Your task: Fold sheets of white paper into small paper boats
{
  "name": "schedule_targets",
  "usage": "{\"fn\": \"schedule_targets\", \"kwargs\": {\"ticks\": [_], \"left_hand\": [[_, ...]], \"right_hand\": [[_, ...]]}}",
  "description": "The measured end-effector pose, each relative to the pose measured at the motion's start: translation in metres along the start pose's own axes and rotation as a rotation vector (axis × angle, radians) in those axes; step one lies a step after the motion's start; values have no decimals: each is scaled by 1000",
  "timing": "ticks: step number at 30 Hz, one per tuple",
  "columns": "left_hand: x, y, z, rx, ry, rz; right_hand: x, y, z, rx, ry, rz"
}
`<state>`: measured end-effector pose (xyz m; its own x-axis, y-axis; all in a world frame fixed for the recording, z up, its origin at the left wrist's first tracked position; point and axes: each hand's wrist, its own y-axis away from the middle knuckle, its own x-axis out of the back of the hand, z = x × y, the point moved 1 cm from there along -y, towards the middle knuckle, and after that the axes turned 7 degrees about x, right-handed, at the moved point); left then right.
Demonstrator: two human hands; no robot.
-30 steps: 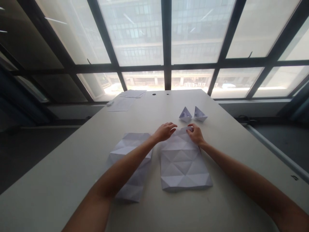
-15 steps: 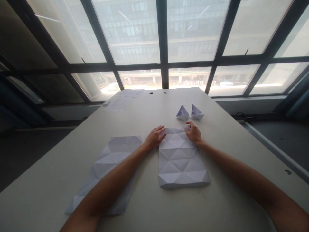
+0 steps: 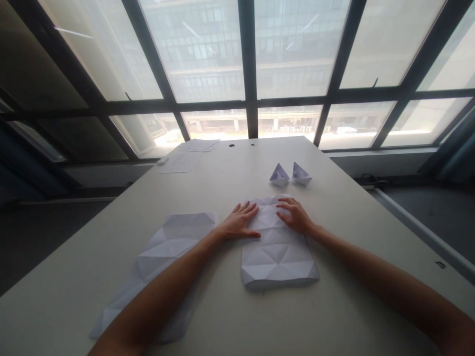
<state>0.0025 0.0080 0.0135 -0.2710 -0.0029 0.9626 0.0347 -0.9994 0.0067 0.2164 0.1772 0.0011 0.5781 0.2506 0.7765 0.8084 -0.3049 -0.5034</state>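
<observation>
As the creased paper sheet [image 3: 279, 262] lies flat on the bench [image 3: 334, 316], the left hand [image 3: 237, 222] rests fingers spread at its left edge and the right hand [image 3: 295, 216] lies open on its far part, neither gripping; a second creased sheet [image 3: 163, 257] lies just left.

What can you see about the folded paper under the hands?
The creased paper is one thin white sheet, roughly rectangular, with folds making a pattern of triangles. It lies nearly flat on the pale table. The right hand rests on its far part, and the fingers of the left hand touch its left edge.
</observation>
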Motion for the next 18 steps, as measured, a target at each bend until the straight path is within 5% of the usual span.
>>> {"fn": "schedule_targets", "kwargs": {"ticks": [9, 18], "left_hand": [[-1, -1, -3, -10, -20, -35], [3, -1, -1, -3, 58, -15]], "right_hand": [[11, 15, -7, 110, -47, -394], [8, 15, 2, 119, -23, -349]]}}
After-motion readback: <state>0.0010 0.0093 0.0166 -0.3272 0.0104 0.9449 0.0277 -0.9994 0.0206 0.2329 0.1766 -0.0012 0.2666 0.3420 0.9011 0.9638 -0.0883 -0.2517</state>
